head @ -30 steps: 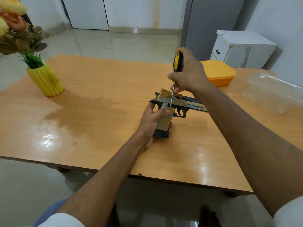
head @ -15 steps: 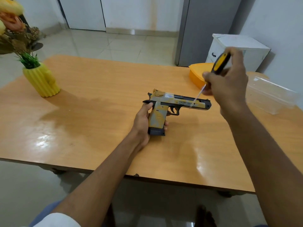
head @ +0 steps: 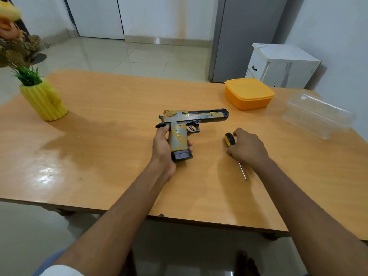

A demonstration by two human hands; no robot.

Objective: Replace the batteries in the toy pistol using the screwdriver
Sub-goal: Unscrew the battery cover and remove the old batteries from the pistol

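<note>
Screwdriver [head: 235, 152] is down on the table [head: 99, 156] now, off the pistol [head: 187, 126], right hand [head: 247, 148] still curled over its handle, left hand [head: 165, 146] gripping the pistol's grip — so the screw work looks finished.

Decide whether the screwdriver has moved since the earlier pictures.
Yes. The screwdriver has come down from above the pistol to the table, right of the pistol, in the right hand.

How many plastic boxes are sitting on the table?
2. An orange plastic box with a lid sits at the wooden table's far right side. A clear plastic box lies further right, near the edge. None seems hidden.
</note>
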